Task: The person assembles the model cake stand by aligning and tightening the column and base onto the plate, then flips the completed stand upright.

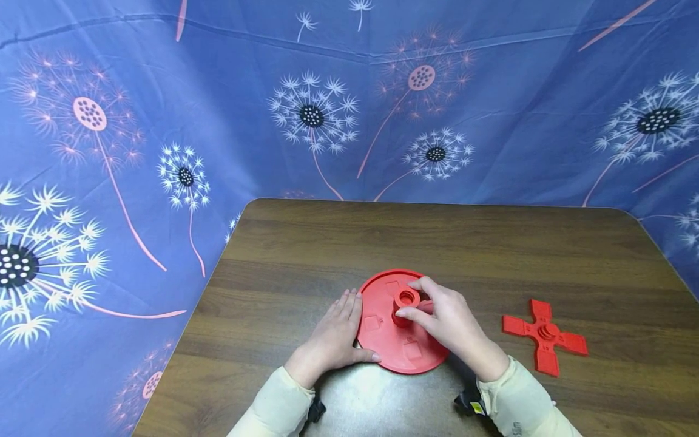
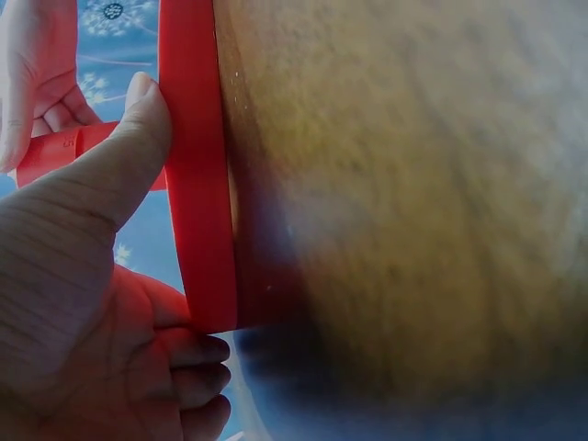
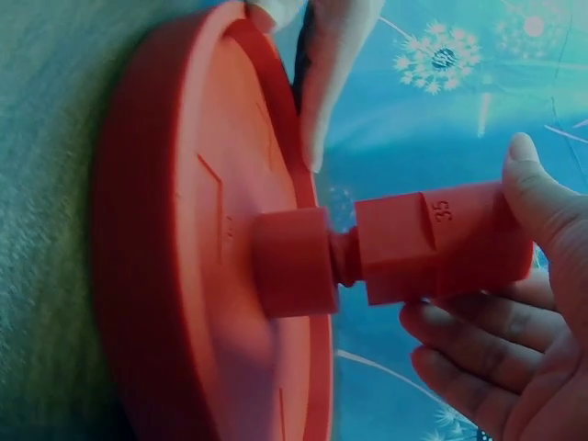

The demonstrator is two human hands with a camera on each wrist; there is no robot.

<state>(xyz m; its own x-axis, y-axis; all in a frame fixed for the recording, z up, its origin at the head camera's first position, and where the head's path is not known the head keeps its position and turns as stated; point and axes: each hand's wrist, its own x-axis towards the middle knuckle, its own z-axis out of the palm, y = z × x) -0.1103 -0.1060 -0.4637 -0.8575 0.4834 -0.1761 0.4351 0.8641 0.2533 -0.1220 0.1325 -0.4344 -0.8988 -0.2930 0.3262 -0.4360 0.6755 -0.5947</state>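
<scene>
A round red disc (image 1: pixel 390 352) with a raised rim lies on the table, square shapes marked on its face. From its middle rises a short red post (image 3: pixel 292 262). My right hand (image 1: pixel 450 315) pinches a red column (image 3: pixel 413 243) between thumb and fingers. The number 35 shows on the column's side, and its upper end has a round hole. A narrow ridged neck (image 3: pixel 345 257) shows between column and post, the two nearly in line. At the disc's left edge my left hand (image 1: pixel 335 334) rests with fingers straight along the rim and the thumb on the near rim.
A red cross-shaped piece (image 1: pixel 548 332) with a ridged round stub at its middle lies to the right of my right hand. The brown wooden table (image 1: pixel 306 243) ends at the back against a blue dandelion-print cloth (image 1: pixel 229 109), which also hangs at the left.
</scene>
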